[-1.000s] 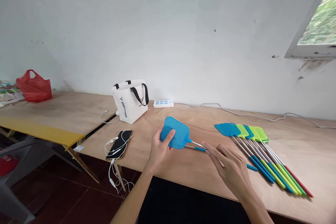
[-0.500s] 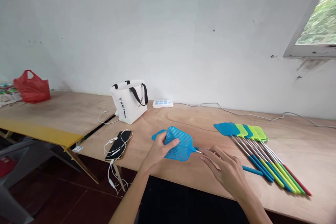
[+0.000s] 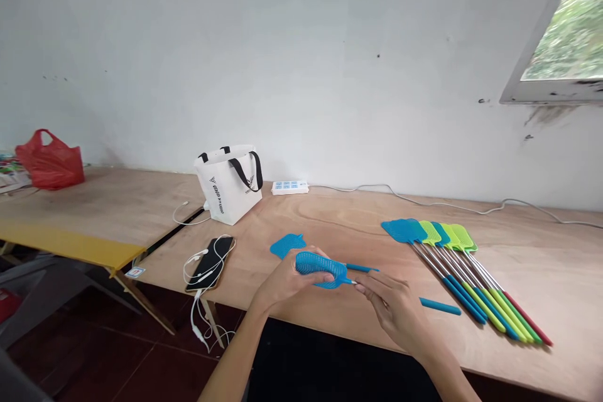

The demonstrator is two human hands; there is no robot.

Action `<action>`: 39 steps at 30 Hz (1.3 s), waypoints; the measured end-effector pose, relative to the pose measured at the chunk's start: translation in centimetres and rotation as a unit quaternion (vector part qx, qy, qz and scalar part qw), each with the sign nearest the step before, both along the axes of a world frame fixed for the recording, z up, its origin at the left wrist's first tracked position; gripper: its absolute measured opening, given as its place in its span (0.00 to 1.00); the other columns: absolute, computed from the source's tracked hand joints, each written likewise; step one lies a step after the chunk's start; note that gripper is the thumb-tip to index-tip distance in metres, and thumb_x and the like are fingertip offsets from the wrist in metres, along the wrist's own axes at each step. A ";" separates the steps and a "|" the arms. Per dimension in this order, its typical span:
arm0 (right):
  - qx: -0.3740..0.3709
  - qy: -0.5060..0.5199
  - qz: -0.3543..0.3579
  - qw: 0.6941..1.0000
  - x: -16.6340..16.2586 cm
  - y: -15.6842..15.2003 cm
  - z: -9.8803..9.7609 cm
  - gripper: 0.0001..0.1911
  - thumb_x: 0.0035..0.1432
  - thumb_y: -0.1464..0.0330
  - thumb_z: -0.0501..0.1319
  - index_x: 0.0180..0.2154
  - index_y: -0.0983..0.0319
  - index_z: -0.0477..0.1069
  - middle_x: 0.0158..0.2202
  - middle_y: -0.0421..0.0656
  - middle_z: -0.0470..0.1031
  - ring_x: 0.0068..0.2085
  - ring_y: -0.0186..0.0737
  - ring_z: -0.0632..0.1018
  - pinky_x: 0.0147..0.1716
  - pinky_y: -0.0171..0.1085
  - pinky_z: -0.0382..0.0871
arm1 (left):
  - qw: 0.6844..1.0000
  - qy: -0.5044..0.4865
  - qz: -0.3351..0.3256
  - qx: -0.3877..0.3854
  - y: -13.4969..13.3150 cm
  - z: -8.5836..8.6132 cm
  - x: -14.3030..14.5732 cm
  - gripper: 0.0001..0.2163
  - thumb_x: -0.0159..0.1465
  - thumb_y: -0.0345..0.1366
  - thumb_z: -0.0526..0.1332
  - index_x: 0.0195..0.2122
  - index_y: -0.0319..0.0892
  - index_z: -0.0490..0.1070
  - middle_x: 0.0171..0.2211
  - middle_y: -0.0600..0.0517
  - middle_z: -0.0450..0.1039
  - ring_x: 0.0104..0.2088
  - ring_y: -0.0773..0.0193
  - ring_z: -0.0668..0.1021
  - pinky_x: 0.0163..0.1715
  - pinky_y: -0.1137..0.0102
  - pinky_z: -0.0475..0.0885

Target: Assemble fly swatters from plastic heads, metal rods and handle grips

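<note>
A blue fly swatter (image 3: 325,264) is held between my two hands above the front of the table. My left hand (image 3: 282,279) is closed around its mesh head, which curls under the thumb. At the neck, my right hand (image 3: 391,304) pinches the thin metal rod; a blue handle (image 3: 440,306) sticks out beyond that hand. Behind the left hand lies another blue swatter head (image 3: 286,244), partly covered. A second blue handle (image 3: 362,267) shows on the table between the hands. To the right, several fly swatters (image 3: 461,282) in blue, green and red lie side by side, overlapping.
A white tote bag (image 3: 230,191) and a white power strip (image 3: 289,188) stand near the wall. A phone (image 3: 211,264) with white earphones lies at the left table edge. On the neighbouring table (image 3: 117,201) sits a red plastic bag (image 3: 51,160).
The held swatter head was flatter and facing up; now my left hand bends it over. More of the swatter head lying behind shows. My right hand has shifted slightly left and down.
</note>
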State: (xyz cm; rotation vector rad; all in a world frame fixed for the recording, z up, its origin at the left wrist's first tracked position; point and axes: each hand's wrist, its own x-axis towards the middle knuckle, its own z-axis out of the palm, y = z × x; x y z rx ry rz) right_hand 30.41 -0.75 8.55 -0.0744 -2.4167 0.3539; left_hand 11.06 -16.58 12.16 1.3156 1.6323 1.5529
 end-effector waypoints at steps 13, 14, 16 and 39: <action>0.036 0.025 -0.087 0.995 -0.7 0.2 -1.4 0.20 0.75 0.60 0.48 0.44 0.55 0.79 0.29 0.41 0.76 0.29 0.36 0.78 0.27 0.33 0.61 | 0.994 -0.056 0.075 -0.049 0.1 -0.8 -0.9 0.15 0.56 0.48 0.72 0.33 0.42 0.77 0.34 0.52 0.78 0.38 0.57 0.79 0.41 0.65 0.76; 0.034 0.018 -0.079 0.996 -0.8 0.2 -1.5 0.20 0.75 0.61 0.48 0.45 0.54 0.79 0.29 0.41 0.76 0.29 0.36 0.78 0.27 0.33 0.62 | 0.995 -0.040 0.065 -0.058 0.0 -0.9 -1.2 0.15 0.55 0.48 0.73 0.32 0.42 0.77 0.33 0.52 0.78 0.39 0.57 0.79 0.42 0.65 0.76; 0.022 0.003 -0.069 0.997 -1.1 0.1 -1.8 0.20 0.75 0.61 0.47 0.48 0.53 0.78 0.31 0.42 0.77 0.31 0.38 0.79 0.28 0.33 0.64 | 0.995 -0.015 0.052 -0.079 -0.2 -1.0 -1.9 0.15 0.55 0.48 0.73 0.33 0.42 0.78 0.34 0.51 0.79 0.40 0.56 0.79 0.43 0.65 0.75; 0.034 -0.121 -0.147 0.981 -3.1 3.0 -6.8 0.18 0.73 0.58 0.50 0.56 0.51 0.74 0.59 0.45 0.74 0.58 0.52 0.74 0.58 0.55 0.64 | 0.860 0.276 0.302 -0.306 -1.9 -6.4 -10.3 0.28 0.64 0.55 0.56 0.55 0.38 0.72 0.56 0.36 0.73 0.58 0.40 0.72 0.53 0.58 0.66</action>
